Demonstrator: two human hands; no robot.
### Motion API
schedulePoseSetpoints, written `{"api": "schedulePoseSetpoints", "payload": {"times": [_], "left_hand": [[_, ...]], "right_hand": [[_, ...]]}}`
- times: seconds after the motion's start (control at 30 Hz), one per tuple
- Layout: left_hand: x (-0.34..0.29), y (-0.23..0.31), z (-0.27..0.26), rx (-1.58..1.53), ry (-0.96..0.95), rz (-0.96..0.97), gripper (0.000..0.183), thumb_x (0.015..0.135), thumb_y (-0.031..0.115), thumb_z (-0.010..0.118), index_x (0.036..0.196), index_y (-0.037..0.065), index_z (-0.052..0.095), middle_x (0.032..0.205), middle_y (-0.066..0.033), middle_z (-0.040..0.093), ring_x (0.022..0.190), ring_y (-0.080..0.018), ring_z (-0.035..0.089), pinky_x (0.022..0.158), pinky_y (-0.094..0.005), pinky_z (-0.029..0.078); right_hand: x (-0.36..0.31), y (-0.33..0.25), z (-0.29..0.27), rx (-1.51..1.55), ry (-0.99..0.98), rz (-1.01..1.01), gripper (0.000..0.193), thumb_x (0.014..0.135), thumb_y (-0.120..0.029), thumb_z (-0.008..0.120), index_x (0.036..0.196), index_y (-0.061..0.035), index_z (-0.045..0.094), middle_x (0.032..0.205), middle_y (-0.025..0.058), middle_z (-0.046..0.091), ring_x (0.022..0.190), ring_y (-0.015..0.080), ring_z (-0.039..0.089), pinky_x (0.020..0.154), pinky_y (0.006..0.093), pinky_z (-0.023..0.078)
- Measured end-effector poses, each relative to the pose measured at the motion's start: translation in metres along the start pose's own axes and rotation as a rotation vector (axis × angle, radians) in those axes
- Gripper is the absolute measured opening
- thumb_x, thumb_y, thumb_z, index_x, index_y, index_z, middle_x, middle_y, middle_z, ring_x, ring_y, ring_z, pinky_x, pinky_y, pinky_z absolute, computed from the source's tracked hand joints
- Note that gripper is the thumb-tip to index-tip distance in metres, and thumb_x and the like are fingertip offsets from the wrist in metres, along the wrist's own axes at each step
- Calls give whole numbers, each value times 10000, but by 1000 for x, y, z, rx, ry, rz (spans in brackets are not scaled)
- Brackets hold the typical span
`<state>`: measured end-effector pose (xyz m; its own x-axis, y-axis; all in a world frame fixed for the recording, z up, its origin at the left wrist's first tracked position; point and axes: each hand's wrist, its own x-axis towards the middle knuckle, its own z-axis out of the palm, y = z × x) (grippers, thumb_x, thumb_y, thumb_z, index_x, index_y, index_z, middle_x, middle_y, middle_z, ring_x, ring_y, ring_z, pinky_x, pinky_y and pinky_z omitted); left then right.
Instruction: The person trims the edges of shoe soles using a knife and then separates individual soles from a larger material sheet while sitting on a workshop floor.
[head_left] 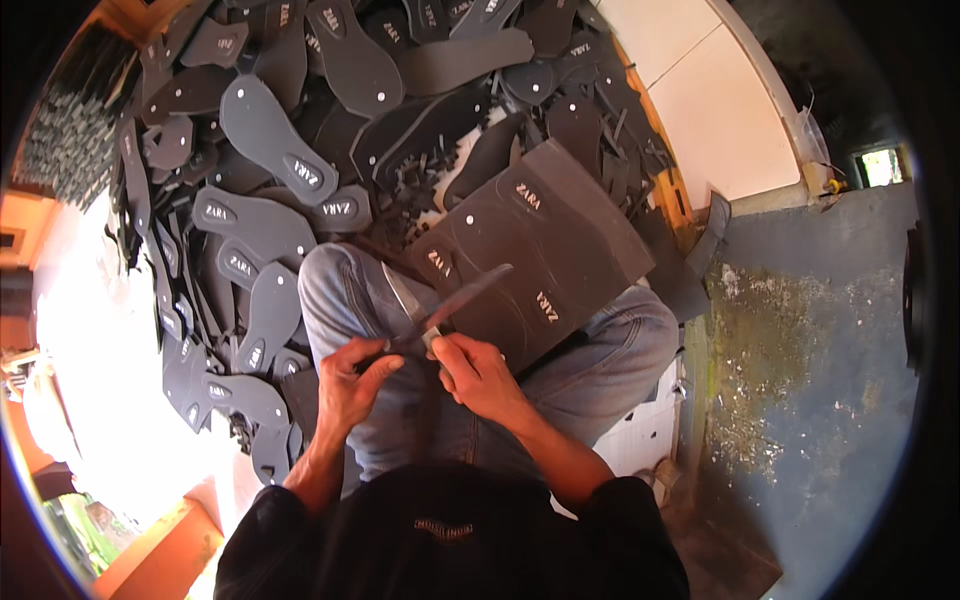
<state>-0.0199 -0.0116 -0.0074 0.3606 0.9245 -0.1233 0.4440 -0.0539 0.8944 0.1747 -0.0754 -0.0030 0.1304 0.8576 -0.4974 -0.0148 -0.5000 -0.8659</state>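
Observation:
My right hand (pixel 478 375) is closed round what looks like a knife (pixel 404 296), its pale narrow blade slanting up and left over my thigh. Across that blade runs a long thin dark bar (pixel 475 289), slightly blurred. The bar's lower end reaches the curled fingers of my left hand (pixel 350 385), which appears to grip it, thumb spread toward the right. On my lap, just beyond the hands, rests a flat dark sheet (pixel 590 235) with sole outlines, white print and a white dot. My right fist is close to its lower left edge.
Loose dark shoe soles (pixel 270 130) and thin offcuts lie heaped ahead and to the left. Stacked dark strips (pixel 75 130) stand at the far left. Pale tiles (pixel 720 120) edge the far right, beside a stained grey floor area (pixel 800 380). Bright light washes out the left.

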Motion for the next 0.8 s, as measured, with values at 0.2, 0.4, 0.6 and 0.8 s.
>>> {"api": "schedulePoseSetpoints", "payload": {"times": [0.2, 0.4, 0.6, 0.8], "left_hand": [[9, -13, -40, -128, -2, -420, 225, 832, 190, 660, 878, -30, 665, 664, -58, 631, 518, -116, 540, 504, -249, 436], [1, -6, -61, -372, 18, -438, 257, 840, 236, 678, 812, -18, 653, 618, -61, 598, 500, -87, 536, 462, -215, 423], [-28, -66, -61, 149, 420, -361, 226, 783, 149, 707, 917, -30, 673, 732, -84, 651, 622, -111, 547, 586, -249, 440], [-89, -151, -116, 445, 521, -529, 332, 831, 251, 658, 972, -50, 658, 837, -105, 689, 694, -148, 612, 641, -295, 479]], "right_hand": [[2, 6, -8, -44, 184, -208, 284, 917, -288, 518, 837, -32, 612, 522, 47, 529, 395, 155, 492, 380, 283, 354], [16, 8, -3, -556, 347, -239, 277, 919, -289, 500, 839, -56, 626, 637, 153, 604, 531, 355, 584, 482, 422, 455], [4, 12, -16, 241, 99, 117, 318, 933, -293, 502, 881, 0, 615, 530, 3, 456, 422, 51, 397, 387, 213, 297], [-21, 31, -76, 90, 514, -65, 268, 937, -261, 526, 887, -1, 570, 573, -4, 465, 493, 61, 410, 457, 216, 324]]}}
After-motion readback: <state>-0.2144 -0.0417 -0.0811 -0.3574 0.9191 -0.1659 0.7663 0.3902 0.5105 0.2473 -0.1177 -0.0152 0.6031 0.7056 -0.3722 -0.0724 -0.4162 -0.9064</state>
